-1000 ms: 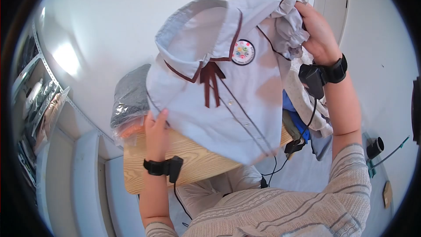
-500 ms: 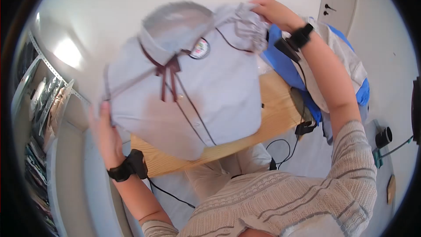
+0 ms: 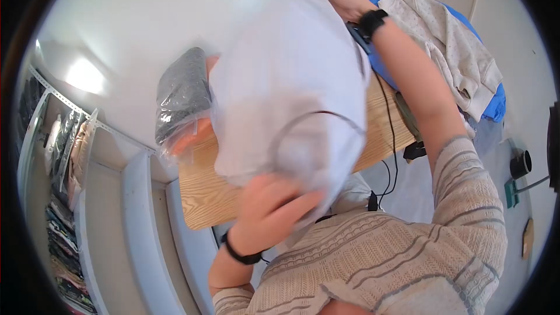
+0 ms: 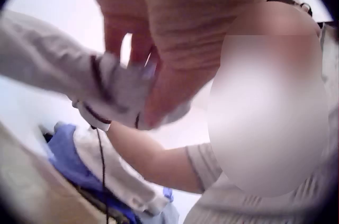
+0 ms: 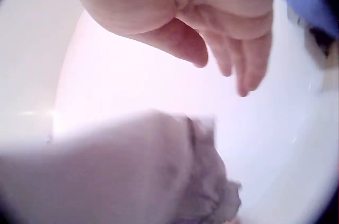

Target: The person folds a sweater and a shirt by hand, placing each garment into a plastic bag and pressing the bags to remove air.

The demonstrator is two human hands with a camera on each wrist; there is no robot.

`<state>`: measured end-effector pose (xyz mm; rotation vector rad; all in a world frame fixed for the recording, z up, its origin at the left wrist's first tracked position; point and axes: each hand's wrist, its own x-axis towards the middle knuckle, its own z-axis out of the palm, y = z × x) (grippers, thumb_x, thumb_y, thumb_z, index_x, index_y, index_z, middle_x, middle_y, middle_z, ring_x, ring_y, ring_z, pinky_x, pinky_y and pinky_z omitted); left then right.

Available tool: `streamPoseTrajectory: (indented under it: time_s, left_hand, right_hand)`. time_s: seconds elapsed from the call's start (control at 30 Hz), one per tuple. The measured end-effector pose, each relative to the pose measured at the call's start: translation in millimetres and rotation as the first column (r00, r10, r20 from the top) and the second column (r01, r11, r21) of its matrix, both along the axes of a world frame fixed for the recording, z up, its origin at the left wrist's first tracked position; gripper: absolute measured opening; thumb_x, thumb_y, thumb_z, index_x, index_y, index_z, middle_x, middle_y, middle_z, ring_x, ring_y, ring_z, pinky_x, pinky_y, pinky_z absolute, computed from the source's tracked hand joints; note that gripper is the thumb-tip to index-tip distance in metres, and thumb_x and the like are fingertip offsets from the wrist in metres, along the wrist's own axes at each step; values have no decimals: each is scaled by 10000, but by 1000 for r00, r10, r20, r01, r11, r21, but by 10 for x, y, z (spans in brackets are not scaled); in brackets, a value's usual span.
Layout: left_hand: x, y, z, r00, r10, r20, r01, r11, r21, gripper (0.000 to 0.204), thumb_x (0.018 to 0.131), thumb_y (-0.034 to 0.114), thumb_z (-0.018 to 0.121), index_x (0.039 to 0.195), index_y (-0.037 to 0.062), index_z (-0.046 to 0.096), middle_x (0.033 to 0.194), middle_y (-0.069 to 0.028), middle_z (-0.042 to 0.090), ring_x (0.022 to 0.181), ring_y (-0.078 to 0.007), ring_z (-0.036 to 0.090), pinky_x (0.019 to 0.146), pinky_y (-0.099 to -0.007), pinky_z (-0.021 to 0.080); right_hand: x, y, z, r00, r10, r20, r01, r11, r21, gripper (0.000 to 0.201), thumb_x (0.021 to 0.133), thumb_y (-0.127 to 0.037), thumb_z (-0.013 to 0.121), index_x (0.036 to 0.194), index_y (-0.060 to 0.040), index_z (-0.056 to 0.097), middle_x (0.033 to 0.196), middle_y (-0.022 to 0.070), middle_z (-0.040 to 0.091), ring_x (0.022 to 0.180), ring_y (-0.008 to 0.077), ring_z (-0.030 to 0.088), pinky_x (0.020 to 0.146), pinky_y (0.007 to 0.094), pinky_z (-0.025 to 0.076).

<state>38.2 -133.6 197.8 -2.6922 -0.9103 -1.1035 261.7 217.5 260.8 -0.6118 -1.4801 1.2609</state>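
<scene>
A pale blue-white shirt (image 3: 286, 64) with thin dark piping hangs over the table, blurred by motion, its collar and ribbon turned out of sight. Low on the shirt, my left hand (image 3: 271, 207) pinches the fabric between thumb and fingers. The left wrist view shows that pale, dark-trimmed cloth (image 4: 114, 83) bunched in the grip. My right hand (image 3: 344, 1) is at the shirt's upper edge. In the right wrist view its fingers (image 5: 257, 60) are loosely bent with nothing between them, and a gathered, ruffled cuff (image 5: 204, 192) lies below, apart from the hand.
On the wooden table (image 3: 201, 201), a plastic-bagged dark grey garment (image 3: 184, 96) sits at left above an orange bagged item (image 3: 195, 134). Cream and blue clothes (image 3: 461, 58) are heaped at right. Shelves (image 3: 140, 210) line the left side; a black cable (image 3: 392, 134) trails from the right wrist.
The shirt has turned from its front, with collar, ribbon and badge showing, to a plain side. My left hand has moved right and toward my body; the right hand has let go of the sleeve.
</scene>
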Motion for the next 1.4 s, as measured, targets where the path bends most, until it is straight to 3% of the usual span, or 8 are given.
streamPoseTrajectory:
  time_s: [0.17,0.57,0.83,1.0,1.1,1.17,1.33,1.4]
  left_hand:
    - [234,264,-551,993,-80,-90,25,869,-495,598,745,94,714,1308,78,513,1404,-156,448,1314,-348,403,1062,-442,347]
    - [-829,-47,-1318,628,775,75,-611,550,-570,488,850,97,633,1315,51,494,1305,-192,514,1167,-314,496,971,-391,404]
    - [-682,85,-1320,601,751,274,-434,594,-677,296,828,78,658,1121,38,636,928,-111,617,812,-217,566,762,-314,450]
    - [-626,-247,-833,749,571,336,-382,787,-485,188,780,40,696,968,35,696,776,-90,604,710,-205,543,665,-301,442]
    - [-681,-347,-768,884,392,254,-147,750,-645,218,760,59,725,977,45,703,715,-73,621,708,-216,571,650,-292,448]
    - [-687,-383,-816,905,335,262,59,512,-857,216,805,105,700,1016,62,701,785,-86,653,761,-215,600,676,-298,463]
    - [-949,-132,-845,806,586,77,-275,487,-829,237,885,164,623,1096,66,667,910,-101,664,853,-219,620,738,-306,477]
    - [-1146,195,-767,765,641,61,-398,545,-738,264,905,142,586,1150,57,632,996,-112,656,914,-225,619,784,-319,478]
  right_hand:
    - [1302,-216,-720,945,-55,323,93,990,-105,439,933,-163,533,1351,-56,455,1263,54,560,1105,155,553,953,284,429]
    - [1124,-2591,-2379,704,-634,320,709,657,-256,194,948,-202,568,1002,-19,533,751,25,614,633,75,530,587,233,435]
    - [818,-2466,-2113,641,-626,444,580,774,254,424,872,-79,633,1271,-9,510,1056,88,650,994,157,591,846,246,447]
    - [1080,-2426,-1735,725,-658,203,669,743,23,295,874,-32,607,1165,4,572,1081,30,590,971,90,522,848,220,407]
    - [1254,-2412,-1751,699,-697,161,698,714,55,252,878,-37,602,1124,12,582,1006,5,584,900,74,509,830,206,397]
    - [1430,-2429,-1942,687,-659,304,690,723,8,233,881,-54,602,1103,18,587,977,6,590,890,78,516,819,203,399]
    - [1561,-2507,-1783,435,-231,870,581,811,-75,252,835,-128,656,1059,-17,619,946,61,600,890,128,547,825,234,416]
    - [1506,-2484,-1696,382,-403,832,540,828,154,279,829,-137,664,1079,-22,618,979,82,609,921,169,558,845,266,425]
